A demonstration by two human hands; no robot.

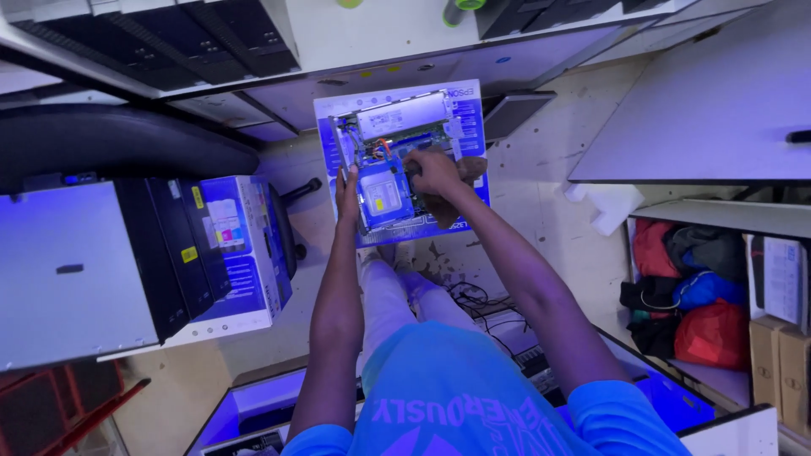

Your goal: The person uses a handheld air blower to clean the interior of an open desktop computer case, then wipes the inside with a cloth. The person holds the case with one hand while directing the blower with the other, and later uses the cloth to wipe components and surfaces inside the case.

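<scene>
1. My left hand lay flat against the left edge of the open computer chassis, fingers extended, gripping nothing.
2. My right hand was curled inside the chassis; its hold could not be determined.
3. The chassis rested on a printed box before my knees.

Opened computer case on flat cardboard box; left hand steadies drive cage, right hand reaches inside beside it.

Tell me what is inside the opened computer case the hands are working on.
Inside the open computer case: a silver power supply at the far end, coloured wires, and a metal drive cage. The left hand steadies its edge; the right hand covers the parts beneath it.
</scene>
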